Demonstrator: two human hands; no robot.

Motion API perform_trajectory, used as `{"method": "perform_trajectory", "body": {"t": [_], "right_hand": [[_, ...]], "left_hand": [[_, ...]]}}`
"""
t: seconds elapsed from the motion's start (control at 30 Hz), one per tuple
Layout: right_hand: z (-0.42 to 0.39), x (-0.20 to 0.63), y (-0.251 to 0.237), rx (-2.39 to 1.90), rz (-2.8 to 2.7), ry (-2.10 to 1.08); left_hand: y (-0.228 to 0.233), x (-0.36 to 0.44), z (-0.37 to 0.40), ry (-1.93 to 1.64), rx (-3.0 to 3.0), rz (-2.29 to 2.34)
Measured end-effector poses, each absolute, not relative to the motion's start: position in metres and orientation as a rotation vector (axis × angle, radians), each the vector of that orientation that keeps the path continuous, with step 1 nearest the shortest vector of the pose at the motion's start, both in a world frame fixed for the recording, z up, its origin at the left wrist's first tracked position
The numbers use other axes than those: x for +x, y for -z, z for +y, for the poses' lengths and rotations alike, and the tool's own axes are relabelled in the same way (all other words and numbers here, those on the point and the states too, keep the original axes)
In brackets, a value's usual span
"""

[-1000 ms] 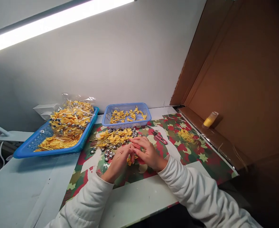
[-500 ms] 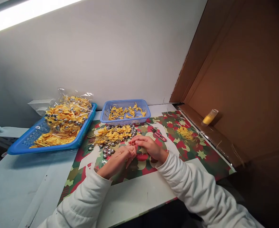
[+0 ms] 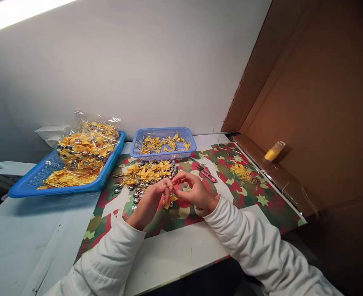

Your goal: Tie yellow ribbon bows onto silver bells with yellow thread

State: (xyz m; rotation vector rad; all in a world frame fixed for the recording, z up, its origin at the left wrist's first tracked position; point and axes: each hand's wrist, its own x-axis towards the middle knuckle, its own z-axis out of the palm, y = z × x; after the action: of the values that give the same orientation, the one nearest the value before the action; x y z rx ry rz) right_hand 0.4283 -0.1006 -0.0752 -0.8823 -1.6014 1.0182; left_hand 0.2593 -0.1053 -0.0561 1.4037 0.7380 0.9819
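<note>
My left hand (image 3: 150, 201) and my right hand (image 3: 194, 192) meet over the patterned sheet, fingertips pinched close together. A yellow ribbon bow (image 3: 170, 202) dangles just below the fingers, a small silver bell partly showing beside it. Its thin cord appears to run up into both hands' fingertips, though the fingers largely hide it. Right behind the hands lies a pile of yellow ribbon bows (image 3: 150, 170) with gold cords. Silver jingle bells (image 3: 137, 195) are scattered around that pile.
At the left, a blue basket (image 3: 27, 190) holds more bows and a clear bag (image 3: 87, 144) of bows with bells. A smaller blue basket (image 3: 163, 156) with bows stands behind the pile. Pink thread snips (image 3: 208, 174), yellow thread scraps (image 3: 243, 172) and a yellow thread spool (image 3: 274, 152) are rightward.
My hands have turned and lifted slightly, with the fingers more bent. The yellow bow now shows hanging beneath them; before, a strand of cord showed across the left fingers.
</note>
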Motion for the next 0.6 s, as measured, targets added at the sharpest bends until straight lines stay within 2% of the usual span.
{"method": "perform_trajectory", "body": {"t": [0.37,0.6], "right_hand": [[-0.1088,0.4176,0.0783,-0.685,-1.442,-1.018],[-0.1112,0.4197,0.0742,-0.655,-1.523,-1.023]], "left_hand": [[0.0543,0.2601,-0.1059,-1.0,1.154,0.697],[0.0548,0.2595,-0.1064,-0.994,1.075,0.667]]}}
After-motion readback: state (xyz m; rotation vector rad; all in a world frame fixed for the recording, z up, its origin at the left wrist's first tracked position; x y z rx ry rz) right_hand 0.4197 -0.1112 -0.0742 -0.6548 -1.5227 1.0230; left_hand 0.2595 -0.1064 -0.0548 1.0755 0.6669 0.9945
